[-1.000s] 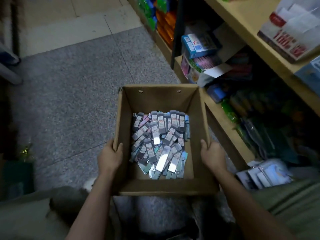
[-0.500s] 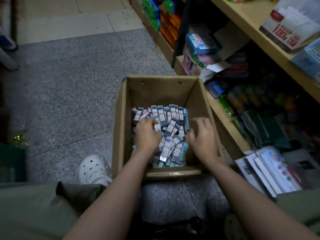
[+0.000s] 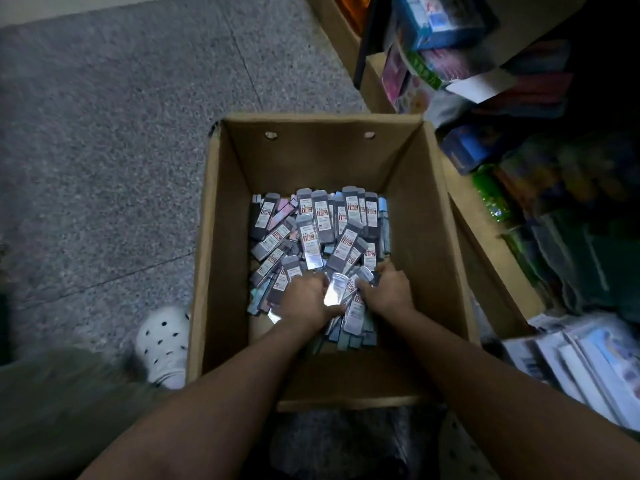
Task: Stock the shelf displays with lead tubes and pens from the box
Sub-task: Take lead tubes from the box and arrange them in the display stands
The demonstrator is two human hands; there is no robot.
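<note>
An open cardboard box (image 3: 221, 237) stands on the floor beside the shelf. Its bottom is covered with several flat lead tubes (image 3: 318, 230), grey and pastel with white and red labels. Both my hands are down inside the box at the near side of the pile. My left hand (image 3: 304, 303) curls its fingers round a bunch of tubes. My right hand (image 3: 386, 289) does the same from the right, and a few shiny tubes (image 3: 341, 292) are pressed between the two hands. No pens can be made out in the box.
A low wooden shelf (image 3: 485, 244) runs along the right, packed with colourful stationery packs (image 3: 446, 26). White booklets (image 3: 581, 355) lie at the lower right. Grey speckled floor (image 3: 104, 150) spreads to the left, with my white clog (image 3: 162, 344) next to the box.
A second ago my hands held the box's side walls. They then went into the box and have now closed together on a bunch of tubes near the front.
</note>
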